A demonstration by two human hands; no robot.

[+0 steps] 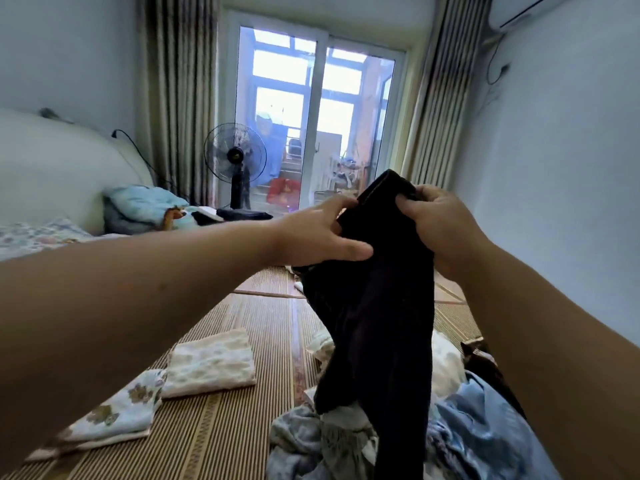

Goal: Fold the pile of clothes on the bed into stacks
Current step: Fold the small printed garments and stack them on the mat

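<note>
In the head view, a dark garment is being held up above the bed by both hands. Its top edge is being pinched by the left hand and gripped by the right hand, fingers curled around the cloth. Its lower end is hanging down onto the unfolded pile of clothes. Two folded pieces are lying on the bed's woven mat at the left, well apart from the pile. A fan is standing by the glass door.
</note>
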